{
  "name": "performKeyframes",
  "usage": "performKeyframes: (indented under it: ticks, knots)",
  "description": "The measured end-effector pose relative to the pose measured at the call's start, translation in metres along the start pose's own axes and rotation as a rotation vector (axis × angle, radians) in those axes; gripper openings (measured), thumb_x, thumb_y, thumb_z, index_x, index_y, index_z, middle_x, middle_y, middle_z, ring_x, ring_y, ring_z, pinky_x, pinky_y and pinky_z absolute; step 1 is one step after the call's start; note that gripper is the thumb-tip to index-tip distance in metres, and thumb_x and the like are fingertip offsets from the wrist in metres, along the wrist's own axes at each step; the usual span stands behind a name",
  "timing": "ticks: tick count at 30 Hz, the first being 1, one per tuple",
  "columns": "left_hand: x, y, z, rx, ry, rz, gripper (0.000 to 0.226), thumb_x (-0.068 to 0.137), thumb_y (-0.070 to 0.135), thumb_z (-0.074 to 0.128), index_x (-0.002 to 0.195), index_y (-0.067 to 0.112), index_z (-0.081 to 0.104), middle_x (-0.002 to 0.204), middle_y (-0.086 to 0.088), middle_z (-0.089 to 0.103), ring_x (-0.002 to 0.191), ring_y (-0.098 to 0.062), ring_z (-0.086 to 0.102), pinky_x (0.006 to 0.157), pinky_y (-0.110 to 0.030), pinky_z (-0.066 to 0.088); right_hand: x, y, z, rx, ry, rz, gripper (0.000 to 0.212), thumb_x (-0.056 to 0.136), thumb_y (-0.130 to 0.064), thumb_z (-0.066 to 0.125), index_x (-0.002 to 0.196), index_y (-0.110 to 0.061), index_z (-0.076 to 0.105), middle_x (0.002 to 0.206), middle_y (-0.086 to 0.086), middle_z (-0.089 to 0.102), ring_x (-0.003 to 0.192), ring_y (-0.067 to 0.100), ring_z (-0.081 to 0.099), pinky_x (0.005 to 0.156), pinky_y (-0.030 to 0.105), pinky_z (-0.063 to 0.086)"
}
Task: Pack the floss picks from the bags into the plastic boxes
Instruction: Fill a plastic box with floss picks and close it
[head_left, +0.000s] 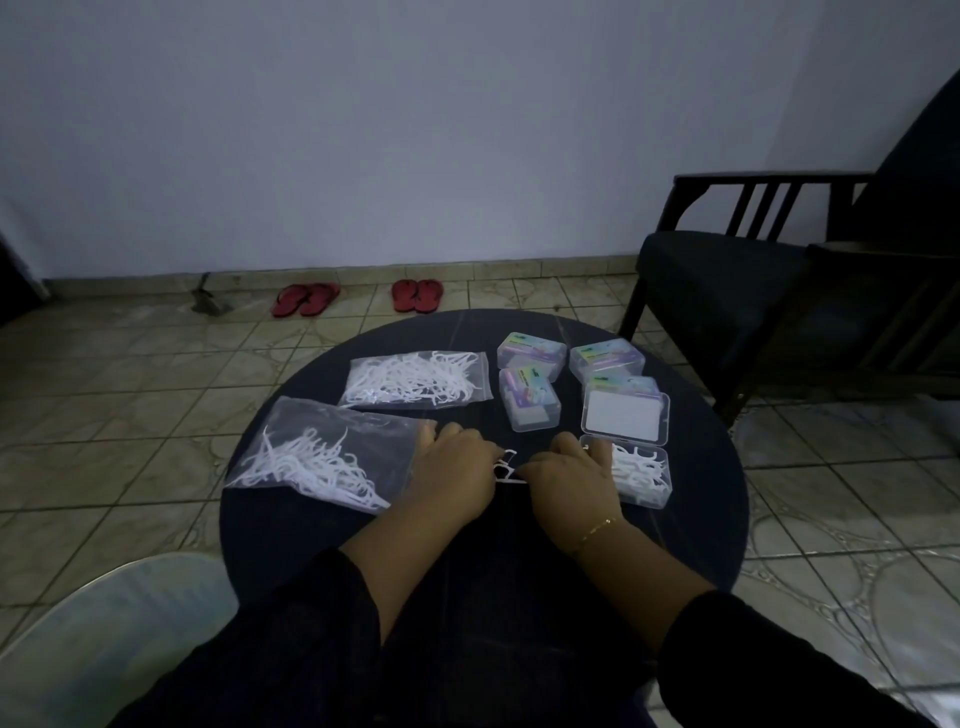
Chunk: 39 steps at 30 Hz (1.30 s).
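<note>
Both hands meet at the middle of the round dark table (701, 467), the left hand (454, 470) and the right hand (569, 480) together pinching a few white plastic floss picks (506, 464), probably squaring them up to fit the open clear plastic box (647, 475) touching the right hand. The near clear plastic bag (322, 454), just beside the left hand, and the far bag (415, 379) hold more picks. Closed clear boxes (530, 351) stand behind, nothing blocking the way.

Your table (291, 540), two bags (332, 457) at your left, closed boxes (530, 353) behind your hands (457, 473), open box (644, 475) at your right, its lid (626, 418) behind it
</note>
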<state>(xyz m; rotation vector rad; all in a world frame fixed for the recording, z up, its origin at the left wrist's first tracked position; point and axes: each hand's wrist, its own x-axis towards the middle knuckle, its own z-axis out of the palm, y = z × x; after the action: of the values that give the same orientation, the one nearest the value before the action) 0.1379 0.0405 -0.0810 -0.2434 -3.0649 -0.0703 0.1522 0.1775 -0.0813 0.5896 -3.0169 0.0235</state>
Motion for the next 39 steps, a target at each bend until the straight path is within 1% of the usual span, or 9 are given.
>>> performKeyframes:
  ticks: [4,8,11,17,21,24,29,35,39]
  knots:
    - [-0.013,-0.001,-0.003,-0.089,-0.019,0.024,0.03,0.094,0.02,0.045,0.112,0.038,0.062,0.107,0.009,0.063,0.111,-0.018,0.043,0.096,-0.04,0.018,-0.008,0.001,0.001,0.086,0.006,-0.027,0.032,0.096,-0.022,0.045,0.124,-0.033,0.056,0.121,-0.012,0.06,0.117,0.017,0.036,0.092,0.037,0.02]
    - [-0.022,-0.008,-0.004,-0.041,-0.008,0.0,0.026,0.093,0.028,0.048,0.114,0.036,0.062,0.111,0.006,0.06,0.113,-0.019,0.042,0.092,-0.04,0.022,-0.007,0.002,-0.004,0.054,-0.069,0.02,0.042,0.096,-0.038,0.045,0.137,-0.031,0.045,0.136,-0.005,0.047,0.127,0.021,0.031,0.102,0.041,0.022]
    - [-0.026,-0.01,-0.004,0.001,-0.037,-0.017,0.028,0.096,0.035,0.043,0.114,0.034,0.065,0.112,0.005,0.059,0.115,-0.02,0.041,0.089,-0.038,0.022,-0.004,-0.002,-0.006,-0.046,-0.147,0.039,0.04,0.095,-0.045,0.045,0.128,-0.026,0.055,0.13,0.0,0.046,0.124,0.024,0.032,0.101,0.042,0.024]
    - [-0.027,-0.01,-0.011,0.017,-0.109,-0.033,0.022,0.096,0.035,0.049,0.109,0.04,0.067,0.114,0.011,0.064,0.114,-0.016,0.043,0.095,-0.038,0.021,0.001,-0.011,-0.014,-0.08,-0.195,0.035,0.027,0.093,-0.032,0.051,0.114,-0.02,0.062,0.12,-0.001,0.053,0.12,0.023,0.034,0.103,0.044,0.023]
    - [-0.027,-0.012,-0.019,0.047,-0.175,-0.015,0.02,0.095,0.036,0.051,0.105,0.041,0.068,0.113,0.013,0.064,0.118,-0.015,0.043,0.102,-0.041,0.018,0.004,-0.008,-0.02,-0.078,-0.314,0.061,0.034,0.091,-0.038,0.055,0.12,-0.021,0.06,0.125,0.0,0.053,0.125,0.024,0.032,0.103,0.045,0.025]
    - [-0.029,-0.016,-0.023,0.029,-0.217,0.044,0.024,0.095,0.031,0.049,0.109,0.04,0.067,0.117,0.012,0.063,0.121,-0.016,0.041,0.105,-0.043,0.015,0.002,-0.006,-0.02,-0.083,-0.325,0.061,0.036,0.091,-0.04,0.053,0.121,-0.021,0.059,0.127,0.002,0.052,0.126,0.025,0.033,0.102,0.045,0.026]
    - [-0.037,-0.021,-0.03,0.078,-0.294,0.19,0.035,0.087,0.039,0.057,0.123,0.039,0.059,0.112,0.012,0.06,0.113,-0.015,0.04,0.097,-0.041,0.018,-0.006,-0.004,-0.018,-0.059,-0.304,0.052,0.038,0.092,-0.042,0.049,0.122,-0.02,0.058,0.128,0.005,0.05,0.126,0.027,0.035,0.102,0.044,0.028]
    - [-0.038,-0.021,-0.024,0.012,-0.204,0.137,0.021,0.092,0.037,0.055,0.111,0.037,0.065,0.113,0.012,0.064,0.115,-0.013,0.045,0.1,-0.037,0.016,-0.013,-0.003,-0.016,-0.033,-0.299,0.095,0.039,0.094,-0.046,0.047,0.123,-0.021,0.058,0.129,0.005,0.05,0.128,0.028,0.033,0.103,0.044,0.028]
    - [-0.04,-0.015,-0.016,-0.062,-0.112,0.066,0.023,0.092,0.042,0.055,0.112,0.034,0.062,0.107,0.01,0.068,0.113,-0.014,0.052,0.098,-0.033,0.019,-0.018,-0.002,-0.012,-0.018,-0.246,0.105,0.035,0.096,-0.038,0.043,0.121,-0.019,0.058,0.127,0.006,0.051,0.126,0.028,0.034,0.102,0.044,0.029]
